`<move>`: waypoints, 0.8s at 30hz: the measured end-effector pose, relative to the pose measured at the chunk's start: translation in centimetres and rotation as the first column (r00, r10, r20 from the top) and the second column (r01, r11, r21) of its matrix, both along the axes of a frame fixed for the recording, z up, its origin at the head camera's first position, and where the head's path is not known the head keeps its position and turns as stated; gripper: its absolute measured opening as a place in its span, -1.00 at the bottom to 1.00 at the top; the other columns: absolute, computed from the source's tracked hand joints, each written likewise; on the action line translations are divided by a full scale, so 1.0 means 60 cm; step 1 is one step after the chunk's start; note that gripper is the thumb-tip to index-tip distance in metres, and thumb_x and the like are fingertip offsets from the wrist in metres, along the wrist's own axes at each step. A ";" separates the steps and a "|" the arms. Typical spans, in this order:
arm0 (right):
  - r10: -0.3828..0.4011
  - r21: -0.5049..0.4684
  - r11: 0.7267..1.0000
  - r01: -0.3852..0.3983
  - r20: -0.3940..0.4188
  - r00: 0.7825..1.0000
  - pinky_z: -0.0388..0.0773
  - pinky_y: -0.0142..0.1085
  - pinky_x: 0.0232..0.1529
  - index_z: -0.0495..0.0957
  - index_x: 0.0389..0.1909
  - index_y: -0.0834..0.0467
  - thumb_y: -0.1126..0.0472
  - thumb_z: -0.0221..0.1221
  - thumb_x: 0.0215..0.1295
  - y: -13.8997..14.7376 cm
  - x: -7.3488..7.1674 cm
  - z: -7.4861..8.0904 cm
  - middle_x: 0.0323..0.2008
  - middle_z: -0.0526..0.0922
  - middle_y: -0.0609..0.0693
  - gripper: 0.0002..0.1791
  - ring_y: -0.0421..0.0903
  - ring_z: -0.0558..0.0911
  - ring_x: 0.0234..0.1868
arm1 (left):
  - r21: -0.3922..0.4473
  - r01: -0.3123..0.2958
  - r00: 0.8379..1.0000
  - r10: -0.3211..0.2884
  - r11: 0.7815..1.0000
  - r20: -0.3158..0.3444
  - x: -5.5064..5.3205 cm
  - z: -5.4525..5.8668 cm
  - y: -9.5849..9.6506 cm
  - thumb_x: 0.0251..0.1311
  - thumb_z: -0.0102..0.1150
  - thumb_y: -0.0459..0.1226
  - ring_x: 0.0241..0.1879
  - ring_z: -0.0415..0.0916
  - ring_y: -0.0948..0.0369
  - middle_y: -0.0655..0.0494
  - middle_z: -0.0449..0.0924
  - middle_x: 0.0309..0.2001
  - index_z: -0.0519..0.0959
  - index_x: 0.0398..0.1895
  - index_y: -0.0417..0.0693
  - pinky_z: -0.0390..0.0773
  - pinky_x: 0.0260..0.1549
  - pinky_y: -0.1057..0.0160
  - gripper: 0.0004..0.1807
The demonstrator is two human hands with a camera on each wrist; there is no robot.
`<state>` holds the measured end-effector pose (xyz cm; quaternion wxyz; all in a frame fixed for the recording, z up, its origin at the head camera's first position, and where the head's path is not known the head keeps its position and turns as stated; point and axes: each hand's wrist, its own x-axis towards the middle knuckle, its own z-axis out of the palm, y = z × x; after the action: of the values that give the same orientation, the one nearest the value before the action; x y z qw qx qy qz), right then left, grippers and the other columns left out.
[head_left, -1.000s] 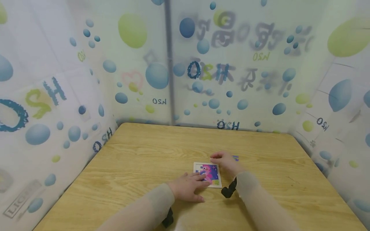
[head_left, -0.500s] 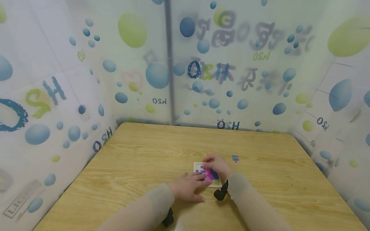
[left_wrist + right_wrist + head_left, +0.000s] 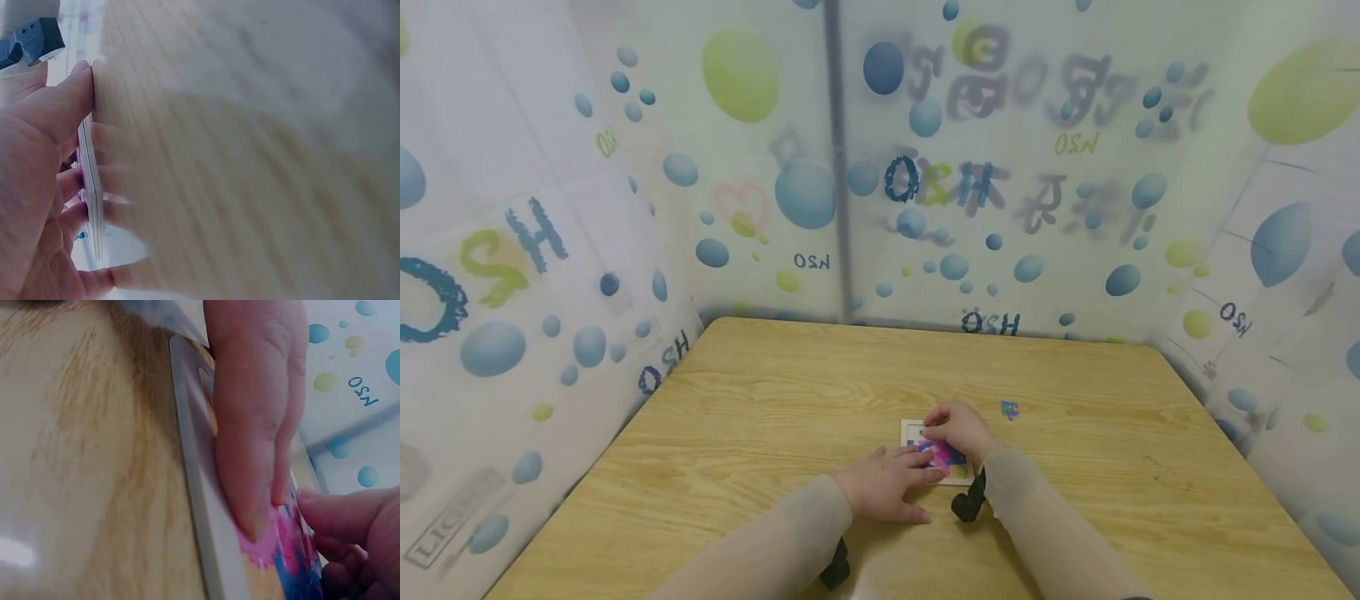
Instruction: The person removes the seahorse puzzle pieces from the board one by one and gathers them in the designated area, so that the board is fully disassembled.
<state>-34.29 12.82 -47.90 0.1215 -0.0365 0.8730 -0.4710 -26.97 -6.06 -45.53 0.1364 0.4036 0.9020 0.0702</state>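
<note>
Jigsaw puzzle (image 3: 955, 459), pink and blue, lying in a shallow white tray (image 3: 911, 423) on a wooden table (image 3: 790, 392); pale base shows at the tray's far left corner. Judged light, stiff and smooth, thin pieces likely easily bent; best pinched by their edges, tray by its rim. Left hand (image 3: 883, 487): fingers extended, resting across the picture. Right hand (image 3: 964, 431): fingers bent at the far side; whether gripping anything, cannot tell. Loose piece (image 3: 1010, 410): beyond the tray, to the right.
</note>
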 end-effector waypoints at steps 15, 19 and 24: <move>0.020 0.016 1.000 -0.019 -0.069 0.997 0.40 -0.08 0.02 0.70 -0.33 0.09 0.23 0.33 0.16 -0.003 0.006 0.001 -0.28 0.61 -0.06 -0.93 -0.07 0.51 -0.18 | 0.008 -0.001 1.000 0.000 1.000 0.004 0.000 0.000 0.000 0.23 0.04 0.23 0.47 -0.06 0.09 0.19 0.01 0.50 0.20 0.45 0.37 0.17 0.24 -0.31 -0.29; 0.054 0.100 0.994 -0.043 -0.115 0.992 0.41 -0.09 -0.03 0.70 -0.38 0.07 0.21 0.35 0.14 -0.004 0.007 0.000 -0.28 0.57 -0.06 -0.96 -0.09 0.48 -0.19 | 0.001 0.003 1.000 -0.003 1.000 -0.015 -0.001 -0.002 0.001 0.23 0.03 0.24 0.47 -0.05 0.09 0.18 0.01 0.50 0.21 0.45 0.37 0.19 0.24 -0.29 -0.28; 0.088 0.138 0.988 -0.073 -0.104 0.991 0.40 -0.11 -0.05 0.69 -0.40 0.06 0.19 0.36 0.14 -0.006 0.004 0.001 -0.28 0.55 -0.06 -0.95 -0.08 0.47 -0.21 | -0.005 0.007 0.999 -0.007 1.000 -0.035 -0.001 -0.004 0.001 0.23 0.01 0.26 0.46 -0.03 0.10 0.18 0.03 0.49 0.21 0.44 0.37 0.21 0.22 -0.28 -0.28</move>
<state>-34.06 12.44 -47.87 0.0944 -0.0894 0.9058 -0.4033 -27.03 -5.98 -45.80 0.1217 0.4077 0.9030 0.0602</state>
